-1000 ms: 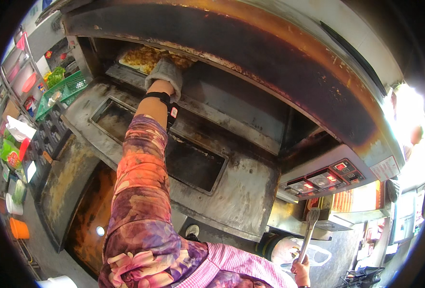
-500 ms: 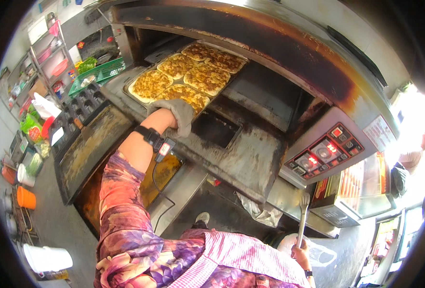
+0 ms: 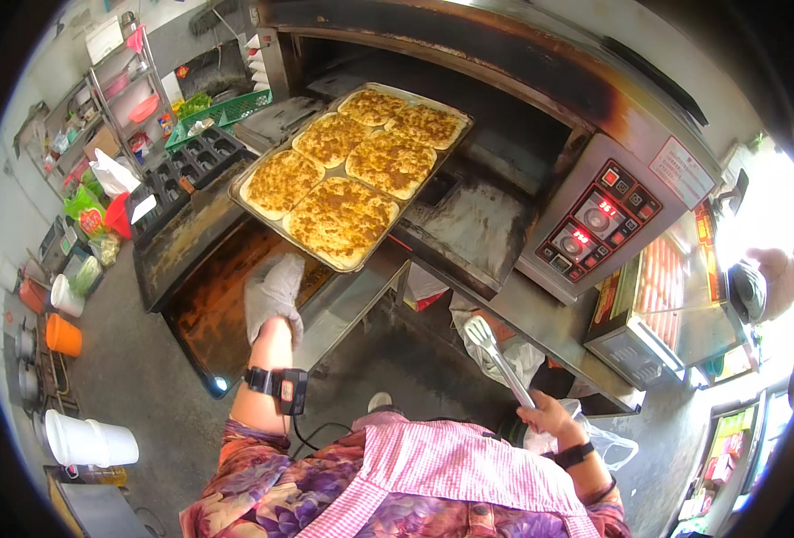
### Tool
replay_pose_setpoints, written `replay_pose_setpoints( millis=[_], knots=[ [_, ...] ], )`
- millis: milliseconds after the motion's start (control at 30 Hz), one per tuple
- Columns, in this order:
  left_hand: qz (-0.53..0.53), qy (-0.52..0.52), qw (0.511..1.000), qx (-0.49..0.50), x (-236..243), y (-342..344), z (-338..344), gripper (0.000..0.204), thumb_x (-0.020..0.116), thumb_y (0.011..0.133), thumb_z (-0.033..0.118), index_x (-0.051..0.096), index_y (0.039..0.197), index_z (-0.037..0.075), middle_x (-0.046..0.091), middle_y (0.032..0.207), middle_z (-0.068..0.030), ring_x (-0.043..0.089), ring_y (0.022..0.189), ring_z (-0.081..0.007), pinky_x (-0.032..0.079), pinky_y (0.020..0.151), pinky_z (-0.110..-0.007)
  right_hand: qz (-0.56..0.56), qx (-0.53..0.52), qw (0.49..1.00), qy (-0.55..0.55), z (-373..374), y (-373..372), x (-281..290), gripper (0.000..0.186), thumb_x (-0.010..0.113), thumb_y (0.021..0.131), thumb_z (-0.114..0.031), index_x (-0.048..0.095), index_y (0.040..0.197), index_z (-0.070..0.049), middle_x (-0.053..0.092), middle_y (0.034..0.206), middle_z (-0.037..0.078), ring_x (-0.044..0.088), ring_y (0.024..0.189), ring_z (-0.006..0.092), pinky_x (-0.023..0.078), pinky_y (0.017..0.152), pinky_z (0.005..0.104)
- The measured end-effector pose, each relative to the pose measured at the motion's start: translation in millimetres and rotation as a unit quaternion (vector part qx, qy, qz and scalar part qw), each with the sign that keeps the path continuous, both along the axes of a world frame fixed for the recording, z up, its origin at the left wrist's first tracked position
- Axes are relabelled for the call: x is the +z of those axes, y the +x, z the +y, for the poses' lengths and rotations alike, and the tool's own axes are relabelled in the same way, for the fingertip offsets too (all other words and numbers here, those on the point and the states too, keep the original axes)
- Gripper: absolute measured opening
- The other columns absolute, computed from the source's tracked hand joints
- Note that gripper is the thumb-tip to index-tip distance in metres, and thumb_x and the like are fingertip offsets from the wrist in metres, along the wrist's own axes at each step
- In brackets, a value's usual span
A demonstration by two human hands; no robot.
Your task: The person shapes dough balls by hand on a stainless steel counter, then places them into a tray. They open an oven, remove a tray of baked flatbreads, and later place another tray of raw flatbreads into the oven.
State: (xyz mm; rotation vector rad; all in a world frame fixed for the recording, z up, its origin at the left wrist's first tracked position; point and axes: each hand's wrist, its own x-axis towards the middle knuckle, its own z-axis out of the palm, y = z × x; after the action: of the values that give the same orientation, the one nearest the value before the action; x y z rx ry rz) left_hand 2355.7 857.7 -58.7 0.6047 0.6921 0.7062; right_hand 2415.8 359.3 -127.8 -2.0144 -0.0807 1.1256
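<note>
A metal tray with several square flatbreads topped in golden-brown bits rests at the mouth of the oven. My left hand, wrapped in a grey cloth mitt, is below the tray's near-left end, apparently apart from it; its fingers are hidden in the cloth. Beneath it lies a large rust-coloured pan. My right hand grips long metal tongs at the lower right, away from the tray.
A control panel is right of the oven, above a steel ledge and glass warmer. At left are moulded pans, a green crate, shelving, an orange bucket and a white bucket.
My left hand came out of the oven with the tray, then moved down and away from it. The tray now sits further out. My right hand with the tongs has risen leftward.
</note>
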Motion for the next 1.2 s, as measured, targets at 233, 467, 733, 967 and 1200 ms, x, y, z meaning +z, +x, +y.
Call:
replay_pose_setpoints(
  millis=[233, 467, 733, 967, 1200],
  knots=[
    [0.123, -0.096, 0.978, -0.138, -24.3, 47.3, -6.7, 0.037, 0.066, 0.077, 0.009, 0.055, 0.112, 0.002, 0.061, 0.108, -0.0036, 0.057, 0.100, -0.0193, 0.047, 0.087, -0.029, -0.011, 0.086, 0.996, 0.036, 107.8, 23.9, 37.9, 0.025, 0.061, 0.086, -0.027, 0.054, 0.092, -0.003, 0.057, 0.070, 0.002, 0.050, 0.050, 0.0093, 0.040, 0.044, 0.0252],
    [0.122, 0.117, 0.966, -0.196, -82.3, -39.3, 32.0, 0.019, 0.065, 0.073, 0.010, 0.059, 0.091, 0.005, 0.060, 0.086, -0.0060, 0.061, 0.080, -0.0192, 0.051, 0.070, -0.027, 0.079, 0.043, 0.984, 0.154, 181.8, 62.5, 35.0, 0.023, 0.061, 0.087, -0.023, 0.055, 0.096, -0.003, 0.057, 0.070, 0.004, 0.050, 0.047, 0.0116, 0.040, 0.041, 0.0256],
    [-0.146, 0.027, 0.977, -0.153, 23.1, -173.5, 28.9, 0.041, 0.060, 0.082, 0.006, 0.047, 0.119, -0.008, 0.057, 0.116, -0.0188, 0.060, 0.102, -0.0311, 0.052, 0.088, -0.043, 0.142, -0.048, 0.924, 0.352, 189.4, 54.2, 66.5, 0.025, 0.054, 0.091, -0.014, 0.052, 0.113, -0.003, 0.050, 0.070, 0.003, 0.041, 0.044, 0.0084, 0.033, 0.038, 0.0232],
    [-0.072, 0.142, 0.987, -0.014, 126.4, -197.3, -42.3, 0.058, 0.068, 0.081, 0.021, 0.043, 0.120, -0.012, 0.055, 0.117, -0.0225, 0.059, 0.100, -0.0375, 0.052, 0.084, -0.051, 0.104, 0.043, 0.902, 0.416, 138.1, 41.1, 150.8, 0.029, 0.054, 0.091, -0.015, 0.048, 0.116, 0.000, 0.047, 0.067, 0.003, 0.042, 0.043, 0.0086, 0.034, 0.040, 0.0225],
    [0.070, 0.377, 0.918, 0.099, 189.8, -196.8, -61.1, 0.049, 0.075, 0.075, 0.025, 0.055, 0.107, -0.007, 0.064, 0.100, -0.0157, 0.065, 0.086, -0.0252, 0.053, 0.074, -0.036, 0.021, 0.044, 0.912, 0.408, 87.6, 35.8, 236.0, 0.035, 0.053, 0.091, -0.015, 0.046, 0.118, 0.004, 0.049, 0.066, 0.003, 0.042, 0.043, 0.0069, 0.032, 0.039, 0.0198]
  ],
)
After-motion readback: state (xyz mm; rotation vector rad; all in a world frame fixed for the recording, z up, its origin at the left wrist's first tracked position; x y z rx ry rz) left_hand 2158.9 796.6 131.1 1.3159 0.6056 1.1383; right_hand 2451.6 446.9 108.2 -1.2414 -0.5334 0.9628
